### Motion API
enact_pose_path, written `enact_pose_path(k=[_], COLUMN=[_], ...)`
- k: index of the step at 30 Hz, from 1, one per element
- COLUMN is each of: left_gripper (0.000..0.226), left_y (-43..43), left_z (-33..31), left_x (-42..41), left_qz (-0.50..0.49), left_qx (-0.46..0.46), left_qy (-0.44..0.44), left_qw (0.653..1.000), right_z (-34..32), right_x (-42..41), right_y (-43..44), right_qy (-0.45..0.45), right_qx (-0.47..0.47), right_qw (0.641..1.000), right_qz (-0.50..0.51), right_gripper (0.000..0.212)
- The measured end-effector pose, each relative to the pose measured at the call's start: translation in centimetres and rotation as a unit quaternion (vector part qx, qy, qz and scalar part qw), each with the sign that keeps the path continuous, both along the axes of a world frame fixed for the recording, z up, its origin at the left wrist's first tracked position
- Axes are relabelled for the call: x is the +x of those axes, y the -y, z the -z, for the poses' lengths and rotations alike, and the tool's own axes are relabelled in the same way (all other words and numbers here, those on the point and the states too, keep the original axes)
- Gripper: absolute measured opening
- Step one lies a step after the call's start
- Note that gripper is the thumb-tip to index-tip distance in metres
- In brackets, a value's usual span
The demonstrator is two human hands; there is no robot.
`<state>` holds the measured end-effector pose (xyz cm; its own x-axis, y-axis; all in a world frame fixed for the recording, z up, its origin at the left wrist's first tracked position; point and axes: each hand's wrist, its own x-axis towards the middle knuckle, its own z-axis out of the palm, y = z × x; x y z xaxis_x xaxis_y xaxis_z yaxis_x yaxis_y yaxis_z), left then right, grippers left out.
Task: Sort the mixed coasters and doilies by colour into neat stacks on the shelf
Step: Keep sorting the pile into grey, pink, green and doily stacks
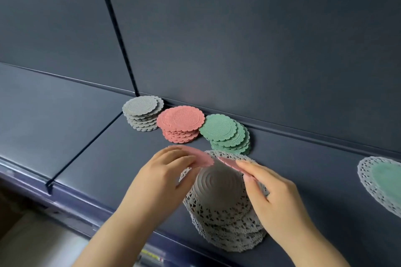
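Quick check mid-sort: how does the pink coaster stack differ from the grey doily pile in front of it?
The pink coaster stack is solid and ribbed; the grey doily pile is open lacework. The pink stack is narrower and sits by the back wall; the doily pile is wider, near the front edge. The pink stack's top is bare; the doily pile carries a grey coaster. Both are round and sit on the same shelf.

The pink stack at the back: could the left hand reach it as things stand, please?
Probably yes. The left hand, holding a pink coaster, is just in front of the pink stack, with nothing standing between them; the grey stack and green stack sit to either side.
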<state>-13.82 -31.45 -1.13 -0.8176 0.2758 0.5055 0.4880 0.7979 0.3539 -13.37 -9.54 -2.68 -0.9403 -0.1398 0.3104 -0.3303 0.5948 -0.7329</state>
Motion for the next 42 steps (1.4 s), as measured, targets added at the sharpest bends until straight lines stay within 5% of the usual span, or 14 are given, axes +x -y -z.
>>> enact_pose_path(k=[7, 12, 19, 23, 27, 34, 42], left_gripper=[0.030, 0.073, 0.036, 0.035, 0.039, 0.037, 0.038], left_y=[4.1, 6.5, 11.1, 13.6, 16.6, 16.8, 14.1], left_z=[-1.5, 1.2, 1.9, 1.2, 0.4, 0.1, -1.1], left_x=[-9.2, -14.6, -15.7, -15.9, -16.3, -15.8, -13.6], left_qz=[0.006, 0.120, 0.185, 0.167, 0.118, 0.126, 0.157], left_qx=[-0.007, -0.196, -0.225, -0.243, -0.235, -0.211, -0.156], left_qy=[-0.054, 0.147, 0.014, 0.006, 0.014, -0.011, -0.053], left_qw=[0.998, 0.962, 0.956, 0.956, 0.965, 0.969, 0.974], right_z=[-1.0, -2.0, -2.9, -2.1, 1.1, 1.1, -2.2], right_x=[-2.0, -3.7, -9.6, -13.3, -13.7, -13.4, -8.7], right_y=[3.4, 7.9, 14.3, 17.9, 19.5, 19.7, 18.3], right_qy=[-0.023, -0.017, -0.065, 0.001, 0.099, 0.118, 0.106], right_qx=[0.023, 0.030, 0.090, 0.214, 0.366, 0.383, 0.293], right_qw=[0.997, 0.990, 0.975, 0.967, 0.922, 0.912, 0.945], right_qz=[0.067, 0.133, 0.193, 0.136, 0.085, 0.084, 0.097], right_gripper=[0.037, 0.033, 0.034, 0.041, 0.061, 0.069, 0.061])
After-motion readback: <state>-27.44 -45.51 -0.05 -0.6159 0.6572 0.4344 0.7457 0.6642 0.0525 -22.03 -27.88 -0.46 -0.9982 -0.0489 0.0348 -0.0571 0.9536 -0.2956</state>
